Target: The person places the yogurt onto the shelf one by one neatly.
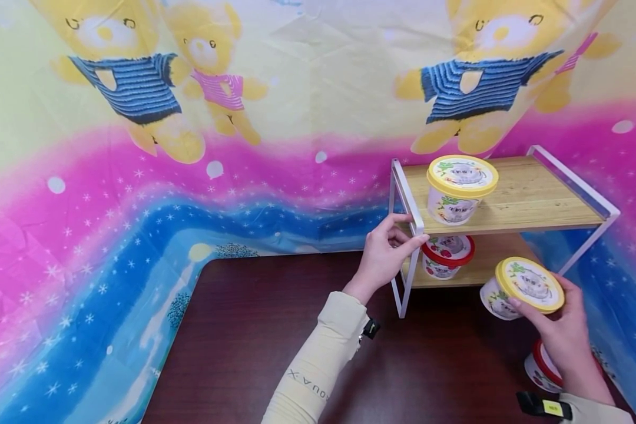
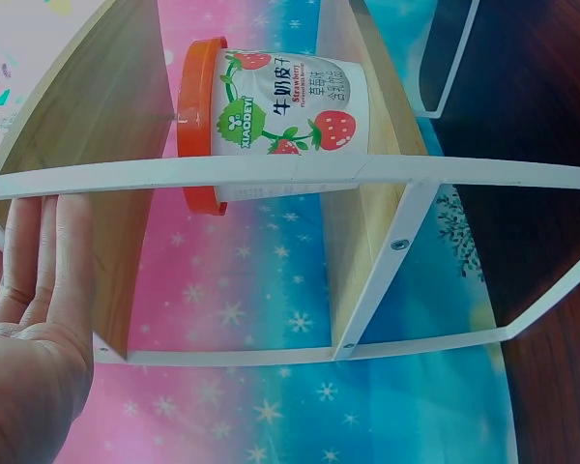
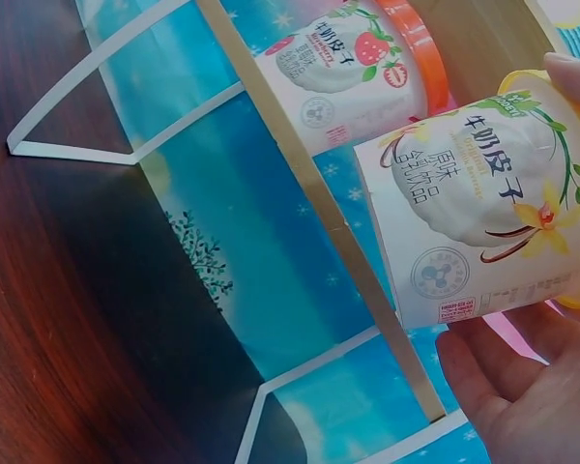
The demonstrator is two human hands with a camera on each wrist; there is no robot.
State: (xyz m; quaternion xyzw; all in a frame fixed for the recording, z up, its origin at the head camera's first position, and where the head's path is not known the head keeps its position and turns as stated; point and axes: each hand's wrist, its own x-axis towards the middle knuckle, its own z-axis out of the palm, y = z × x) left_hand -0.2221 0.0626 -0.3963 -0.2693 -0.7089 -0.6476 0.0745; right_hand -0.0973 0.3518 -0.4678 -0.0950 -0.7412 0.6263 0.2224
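Observation:
My left hand [image 1: 384,259] holds the front left corner of a two-tier shelf [image 1: 540,197] with wooden boards and a white metal frame [image 2: 261,172]. In the left wrist view its fingers lie behind the frame bar. With my right hand [image 1: 569,330] I grip a yellow-lidded white tub [image 3: 483,208], tilted in front of the lower board's right part. Another yellow-lidded tub [image 1: 458,203] stands on the top board at its left end. Below it, on the lower board, is a red-lidded strawberry tub [image 2: 295,106], partly covered by the frame.
A second red-lidded tub [image 1: 542,368] stands on the dark wood table [image 1: 254,330], partly hidden by my right wrist. Behind the shelf hangs a cloth backdrop [image 1: 307,118] printed with bears and snowflakes; it also runs along both sides.

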